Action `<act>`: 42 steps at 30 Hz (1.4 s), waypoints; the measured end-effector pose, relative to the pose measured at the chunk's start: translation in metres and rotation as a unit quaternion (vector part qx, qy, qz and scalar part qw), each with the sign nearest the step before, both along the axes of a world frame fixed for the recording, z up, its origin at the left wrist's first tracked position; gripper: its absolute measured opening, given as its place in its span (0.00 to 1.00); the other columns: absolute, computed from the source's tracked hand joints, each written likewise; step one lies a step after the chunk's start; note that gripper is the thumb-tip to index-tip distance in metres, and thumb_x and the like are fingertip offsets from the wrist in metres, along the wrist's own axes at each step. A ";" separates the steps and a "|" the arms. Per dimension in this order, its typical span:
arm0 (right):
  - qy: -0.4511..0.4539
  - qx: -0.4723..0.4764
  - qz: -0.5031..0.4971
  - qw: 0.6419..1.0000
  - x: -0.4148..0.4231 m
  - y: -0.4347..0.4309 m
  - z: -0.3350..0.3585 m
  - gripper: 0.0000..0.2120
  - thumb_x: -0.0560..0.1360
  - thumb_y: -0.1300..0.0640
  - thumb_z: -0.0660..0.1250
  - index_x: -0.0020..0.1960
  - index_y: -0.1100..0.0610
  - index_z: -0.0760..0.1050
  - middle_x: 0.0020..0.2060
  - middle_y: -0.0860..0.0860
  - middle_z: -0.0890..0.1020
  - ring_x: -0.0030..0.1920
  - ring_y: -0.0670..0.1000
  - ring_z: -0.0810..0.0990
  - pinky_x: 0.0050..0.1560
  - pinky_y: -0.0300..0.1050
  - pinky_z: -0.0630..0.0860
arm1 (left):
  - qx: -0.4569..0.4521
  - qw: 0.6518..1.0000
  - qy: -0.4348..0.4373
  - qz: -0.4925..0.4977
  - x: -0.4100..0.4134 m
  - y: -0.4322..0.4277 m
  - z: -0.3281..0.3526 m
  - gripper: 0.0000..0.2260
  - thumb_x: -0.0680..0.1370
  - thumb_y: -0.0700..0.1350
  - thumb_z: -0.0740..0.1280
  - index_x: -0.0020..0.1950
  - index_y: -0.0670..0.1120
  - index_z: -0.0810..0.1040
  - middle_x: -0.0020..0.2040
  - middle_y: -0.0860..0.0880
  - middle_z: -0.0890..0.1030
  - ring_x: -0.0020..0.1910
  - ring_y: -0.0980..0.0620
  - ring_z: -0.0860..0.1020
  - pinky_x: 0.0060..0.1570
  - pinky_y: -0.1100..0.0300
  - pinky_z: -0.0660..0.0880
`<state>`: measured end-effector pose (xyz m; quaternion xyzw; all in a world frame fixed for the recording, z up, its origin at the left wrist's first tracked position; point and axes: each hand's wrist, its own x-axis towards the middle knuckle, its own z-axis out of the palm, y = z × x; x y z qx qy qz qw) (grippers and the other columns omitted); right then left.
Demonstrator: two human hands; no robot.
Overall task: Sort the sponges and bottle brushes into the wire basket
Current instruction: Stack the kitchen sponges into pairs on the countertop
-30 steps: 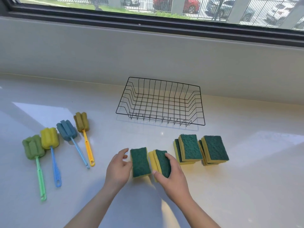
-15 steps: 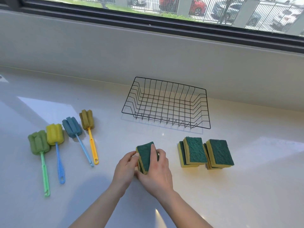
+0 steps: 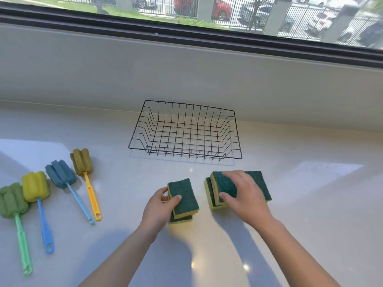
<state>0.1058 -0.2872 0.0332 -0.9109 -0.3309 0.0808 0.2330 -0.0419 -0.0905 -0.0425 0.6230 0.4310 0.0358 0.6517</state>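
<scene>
An empty black wire basket (image 3: 238, 141) stands on the white counter near the back wall. In front of it, my left hand (image 3: 160, 208) grips a stack of two green-and-yellow sponges (image 3: 184, 198), thumb on top. To the right, my right hand (image 3: 244, 195) lies over a second pile of sponges (image 3: 223, 186), fingers curled onto the top one; more sponges (image 3: 263, 187) show behind the hand. Several bottle brushes lie at the left: green (image 3: 12, 200), yellow (image 3: 35, 186), blue (image 3: 60, 174) and olive (image 3: 81, 160).
The white counter (image 3: 310, 204) runs to a grey wall under a dark window frame (image 3: 186, 32). Brush handles point toward the near edge at the left.
The two near sponges were brought together into one stack, now held by my left hand alone. My right hand has moved right onto the other sponge pile.
</scene>
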 end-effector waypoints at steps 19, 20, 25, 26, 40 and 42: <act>-0.042 -0.320 0.319 0.891 0.077 0.038 -0.009 0.46 0.59 0.33 0.76 0.67 0.57 0.66 0.57 0.54 0.78 0.57 0.56 0.76 0.60 0.51 0.75 | 0.040 0.996 -0.034 -0.070 0.057 -0.029 0.022 0.11 0.80 0.45 0.64 0.59 0.58 0.77 0.50 0.51 0.81 0.40 0.60 0.82 0.38 0.62 0.78; -0.042 -0.315 0.316 0.894 0.076 0.037 -0.010 0.46 0.59 0.32 0.77 0.66 0.56 0.66 0.56 0.54 0.78 0.56 0.56 0.77 0.59 0.50 0.75 | 0.044 0.996 -0.031 -0.077 0.058 -0.029 0.023 0.11 0.80 0.45 0.63 0.58 0.60 0.77 0.50 0.52 0.81 0.41 0.60 0.82 0.41 0.59 0.79; -0.052 -0.308 0.300 0.901 0.072 0.037 -0.012 0.45 0.57 0.29 0.77 0.62 0.56 0.68 0.53 0.54 0.79 0.54 0.57 0.78 0.58 0.50 0.74 | 0.066 0.992 -0.011 -0.105 0.066 -0.031 0.026 0.10 0.80 0.46 0.61 0.55 0.60 0.77 0.48 0.56 0.82 0.46 0.55 0.82 0.52 0.50 0.80; -0.054 -0.309 0.293 0.903 0.070 0.036 -0.013 0.45 0.57 0.29 0.77 0.61 0.56 0.68 0.53 0.54 0.79 0.53 0.57 0.77 0.58 0.51 0.74 | 0.066 0.992 -0.011 -0.111 0.068 -0.031 0.027 0.10 0.80 0.46 0.61 0.55 0.60 0.76 0.48 0.56 0.82 0.47 0.55 0.82 0.52 0.49 0.80; 0.060 -0.123 0.063 0.989 0.101 -0.025 0.005 0.44 0.71 0.28 0.64 0.79 0.48 0.59 0.75 0.50 0.69 0.74 0.54 0.66 0.71 0.53 0.67 | 0.017 0.992 -0.012 -0.124 0.062 -0.026 0.027 0.17 0.77 0.50 0.66 0.61 0.68 0.73 0.55 0.54 0.80 0.49 0.55 0.83 0.57 0.49 0.78; 0.091 -0.084 -0.077 0.989 0.113 -0.047 -0.004 0.32 0.78 0.36 0.63 0.77 0.49 0.64 0.72 0.53 0.73 0.70 0.56 0.72 0.65 0.54 0.72 | 0.027 0.992 -0.006 -0.124 0.062 -0.028 0.026 0.18 0.76 0.49 0.67 0.63 0.66 0.72 0.55 0.55 0.79 0.53 0.53 0.81 0.58 0.48 0.77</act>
